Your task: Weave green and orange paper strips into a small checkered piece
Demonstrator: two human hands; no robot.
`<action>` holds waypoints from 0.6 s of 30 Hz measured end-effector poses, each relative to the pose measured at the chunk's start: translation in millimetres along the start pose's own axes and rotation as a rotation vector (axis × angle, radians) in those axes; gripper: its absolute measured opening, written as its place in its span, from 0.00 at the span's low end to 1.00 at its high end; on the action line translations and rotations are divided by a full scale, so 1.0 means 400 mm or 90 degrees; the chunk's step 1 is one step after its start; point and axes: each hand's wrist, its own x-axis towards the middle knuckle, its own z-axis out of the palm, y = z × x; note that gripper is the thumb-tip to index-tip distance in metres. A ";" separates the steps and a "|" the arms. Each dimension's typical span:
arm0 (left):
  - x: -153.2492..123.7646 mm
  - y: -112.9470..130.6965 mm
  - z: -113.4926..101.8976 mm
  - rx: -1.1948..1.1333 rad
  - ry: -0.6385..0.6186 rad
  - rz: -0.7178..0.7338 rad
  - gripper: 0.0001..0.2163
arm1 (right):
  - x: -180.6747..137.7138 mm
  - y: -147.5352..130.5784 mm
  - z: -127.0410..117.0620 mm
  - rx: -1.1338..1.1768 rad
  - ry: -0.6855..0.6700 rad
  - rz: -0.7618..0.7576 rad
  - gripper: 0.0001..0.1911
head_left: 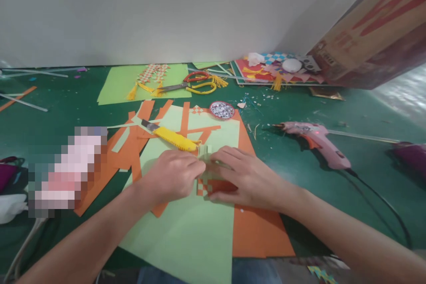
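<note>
On the green table (299, 106), a checkered paper piece (202, 187) lies between the left hand (176, 174) — fingers curled, any pinch hidden — and the right hand (244, 177), fingers spread; uneven pressure could skew the weave.

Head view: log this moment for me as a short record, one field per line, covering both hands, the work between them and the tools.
Left hand: fingers curled at the woven piece; grip hidden
Right hand: fingers spread over the woven piece's other side
Work: orange-and-pale-green woven paper piece
Under it: light green paper sheet
Utility knife: yellow, just beyond the left hand
Scissors: farther back, blades open
Glue gun: pink, on the table's right, nozzle pointing left
</note>
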 end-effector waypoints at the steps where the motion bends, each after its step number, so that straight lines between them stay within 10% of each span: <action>1: 0.000 0.002 0.001 0.003 -0.008 -0.001 0.12 | -0.001 0.000 -0.003 0.007 0.001 0.003 0.21; 18: 0.015 0.027 -0.026 -0.191 -0.129 -0.229 0.12 | -0.014 -0.023 -0.029 0.153 -0.104 0.137 0.09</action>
